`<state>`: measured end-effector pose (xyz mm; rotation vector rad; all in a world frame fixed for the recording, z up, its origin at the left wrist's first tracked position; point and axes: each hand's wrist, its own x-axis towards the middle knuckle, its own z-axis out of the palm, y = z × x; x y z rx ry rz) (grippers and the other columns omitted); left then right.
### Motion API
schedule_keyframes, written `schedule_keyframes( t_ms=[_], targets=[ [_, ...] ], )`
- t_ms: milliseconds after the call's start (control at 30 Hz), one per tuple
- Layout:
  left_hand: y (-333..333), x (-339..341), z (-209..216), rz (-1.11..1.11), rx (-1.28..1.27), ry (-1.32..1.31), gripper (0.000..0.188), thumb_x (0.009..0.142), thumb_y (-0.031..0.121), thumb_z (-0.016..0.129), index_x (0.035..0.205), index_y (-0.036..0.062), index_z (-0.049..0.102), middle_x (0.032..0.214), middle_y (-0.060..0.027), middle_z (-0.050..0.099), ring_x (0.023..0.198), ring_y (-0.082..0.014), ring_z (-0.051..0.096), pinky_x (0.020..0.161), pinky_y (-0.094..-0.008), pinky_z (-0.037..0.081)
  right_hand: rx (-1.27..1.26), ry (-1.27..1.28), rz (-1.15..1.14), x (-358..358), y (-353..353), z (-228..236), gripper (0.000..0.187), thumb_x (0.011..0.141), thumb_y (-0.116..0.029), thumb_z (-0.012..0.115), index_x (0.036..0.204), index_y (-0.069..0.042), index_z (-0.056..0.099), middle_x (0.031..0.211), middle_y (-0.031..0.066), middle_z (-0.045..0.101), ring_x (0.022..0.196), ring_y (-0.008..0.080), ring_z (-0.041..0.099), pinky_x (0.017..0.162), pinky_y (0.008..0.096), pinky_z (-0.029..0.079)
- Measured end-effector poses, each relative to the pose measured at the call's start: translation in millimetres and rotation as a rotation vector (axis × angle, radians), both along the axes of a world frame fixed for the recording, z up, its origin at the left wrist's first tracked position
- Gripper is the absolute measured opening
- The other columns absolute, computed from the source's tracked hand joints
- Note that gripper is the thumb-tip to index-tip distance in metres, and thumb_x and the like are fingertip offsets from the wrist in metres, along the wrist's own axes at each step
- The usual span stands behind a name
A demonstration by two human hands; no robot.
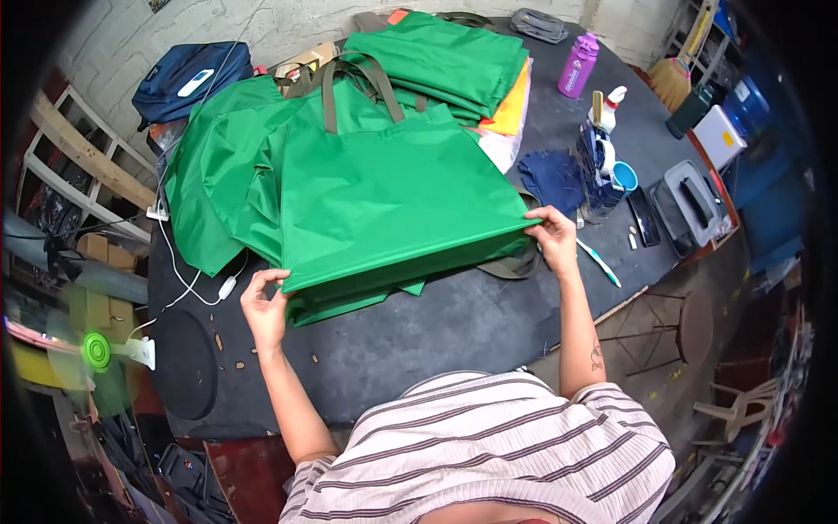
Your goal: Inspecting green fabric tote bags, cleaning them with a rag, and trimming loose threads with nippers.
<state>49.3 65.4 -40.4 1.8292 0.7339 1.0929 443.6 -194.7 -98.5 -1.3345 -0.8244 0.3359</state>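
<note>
A green fabric tote bag [393, 188] lies on the dark table in front of me, its grey-brown handles [375, 87] pointing away. Its bottom edge faces me and is lifted a little, with the narrow base panel showing. My left hand [264, 306] pinches the near left corner of the bag. At the near right corner, my right hand [554, 237] pinches the same edge between thumb and fingers. More green bag fabric [214, 179] lies crumpled to the left, partly under the bag. Behind it is a stack of folded green bags [445, 61].
A purple bottle [578, 65], a desk organizer [601, 170], a phone [644, 217] and a grey plastic container [690, 205] stand or lie at the right. A toothbrush [600, 264] is near my right hand. A white cable [179, 271] and small green fan [98, 351] are at the left.
</note>
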Motion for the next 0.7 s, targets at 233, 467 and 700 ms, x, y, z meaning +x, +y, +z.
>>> schedule_keyframes(
  t_ms=[233, 467, 700],
  targets=[
    [-23, -4, -35, -0.063, -0.108, -0.062, 0.017, 0.075, -0.008, 0.068, 0.088, 0.0002, 0.061, 0.108, -0.0053, 0.053, 0.094, -0.0117, 0.052, 0.078, -0.0245, 0.045, 0.07, 0.073, -0.005, 14, -14, -7, 0.011, 0.086, -0.008, 0.065, 0.093, -0.001, 0.06, 0.105, 0.0039, 0.057, 0.092, 0.0087, 0.054, 0.081, 0.0228, 0.042],
    [-49, 16, -28, -0.092, -0.08, -0.424, 0.011, 0.091, 0.009, 0.058, 0.098, 0.0016, 0.053, 0.109, -0.0104, 0.058, 0.097, -0.0165, 0.053, 0.089, -0.0286, 0.04, 0.303, 0.134, -0.004, -20, -12, -1, 0.01, 0.093, -0.015, 0.059, 0.096, -0.007, 0.053, 0.106, 0.0089, 0.06, 0.1, 0.0165, 0.054, 0.092, 0.0293, 0.039],
    [-71, 17, -66, 0.132, -0.133, 0.305, 0.042, 0.071, 0.01, 0.08, 0.106, 0.007, 0.057, 0.1, -0.0044, 0.059, 0.088, -0.0138, 0.054, 0.075, -0.0283, 0.043, 0.028, -0.064, -0.375, -22, -15, -44, 0.017, 0.1, -0.023, 0.047, 0.099, -0.006, 0.047, 0.093, 0.0017, 0.052, 0.088, 0.0092, 0.046, 0.083, 0.0231, 0.037]
  ],
)
